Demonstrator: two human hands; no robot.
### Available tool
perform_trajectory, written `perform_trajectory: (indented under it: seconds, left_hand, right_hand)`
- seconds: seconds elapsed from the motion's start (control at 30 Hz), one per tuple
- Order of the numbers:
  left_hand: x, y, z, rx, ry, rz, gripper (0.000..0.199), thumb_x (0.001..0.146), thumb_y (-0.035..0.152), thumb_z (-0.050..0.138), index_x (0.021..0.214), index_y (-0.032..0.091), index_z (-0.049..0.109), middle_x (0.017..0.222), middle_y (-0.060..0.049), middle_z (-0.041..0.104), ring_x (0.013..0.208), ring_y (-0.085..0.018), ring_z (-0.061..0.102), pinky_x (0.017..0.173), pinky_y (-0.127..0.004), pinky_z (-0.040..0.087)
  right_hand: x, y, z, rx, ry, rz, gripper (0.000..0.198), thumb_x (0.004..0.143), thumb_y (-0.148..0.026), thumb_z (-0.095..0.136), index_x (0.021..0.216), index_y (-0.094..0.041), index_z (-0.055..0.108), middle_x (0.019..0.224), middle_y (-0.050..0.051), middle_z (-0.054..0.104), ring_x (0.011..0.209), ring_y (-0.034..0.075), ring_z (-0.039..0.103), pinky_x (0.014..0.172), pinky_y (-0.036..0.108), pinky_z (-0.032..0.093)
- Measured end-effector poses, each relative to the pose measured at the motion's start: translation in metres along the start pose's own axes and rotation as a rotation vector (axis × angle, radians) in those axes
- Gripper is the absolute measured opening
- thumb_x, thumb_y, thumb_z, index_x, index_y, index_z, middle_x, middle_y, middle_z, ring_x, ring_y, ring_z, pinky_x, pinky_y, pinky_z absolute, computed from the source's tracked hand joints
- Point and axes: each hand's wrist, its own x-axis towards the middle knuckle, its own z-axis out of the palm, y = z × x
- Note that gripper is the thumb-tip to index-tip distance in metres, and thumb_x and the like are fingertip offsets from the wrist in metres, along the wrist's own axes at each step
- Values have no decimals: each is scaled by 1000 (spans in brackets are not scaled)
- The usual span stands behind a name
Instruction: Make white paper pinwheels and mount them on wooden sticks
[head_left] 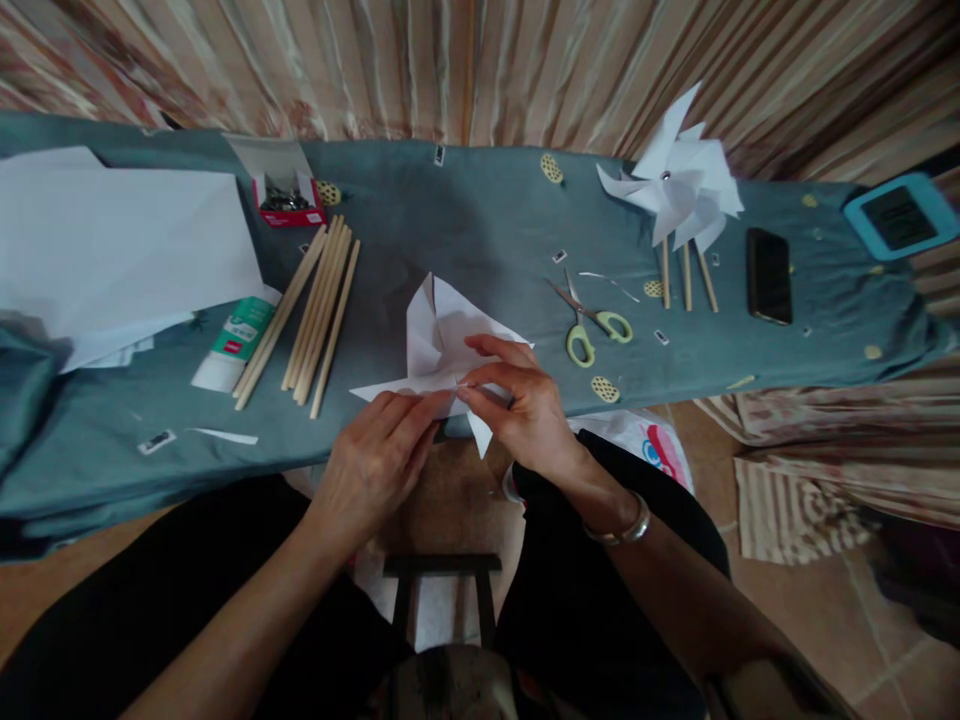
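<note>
A white paper pinwheel (450, 325) with folded blades lies at the near edge of the cloth-covered table, one tip hanging over the edge. My left hand (379, 455) grips its near side, fingers pressed together on the paper. At the centre of the pinwheel, the thumb and index finger of my right hand (525, 400) pinch at the folded paper. Whether something small sits between those fingertips is too fine to make out. Green-handled scissors (589, 318) lie open to the right, beside a thin paper strip (609, 284).
Wooden sticks (319, 310), a glue bottle (238, 335), a red box of metal pieces (289, 200) and white paper sheets (127, 240) lie left. Finished pinwheels on sticks (675, 190), a black phone (769, 275) and a blue-framed device (900, 215) are right. A stool (442, 566) stands below.
</note>
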Motion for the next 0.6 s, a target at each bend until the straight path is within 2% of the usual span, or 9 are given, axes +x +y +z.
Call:
perform_trajectory:
  seconds: [0.2,0.6]
  left_hand:
    - [-6,-5,5,-41,-1,-30,26,91,10,55,117,14,59,114,-12,64,104,-22,65,89,-35,58]
    - [-1,-7,5,-18,-8,-39,21,91,12,57,111,13,62,110,-12,67,95,-22,66,83,-37,60]
  right_hand:
    - [7,3,8,-49,37,33,5,82,-19,69,79,-23,71,129,5,64,121,23,57,103,44,47]
    - [15,4,15,-97,22,21,9,85,-19,63,80,-22,69,134,7,60,126,25,52,107,46,44]
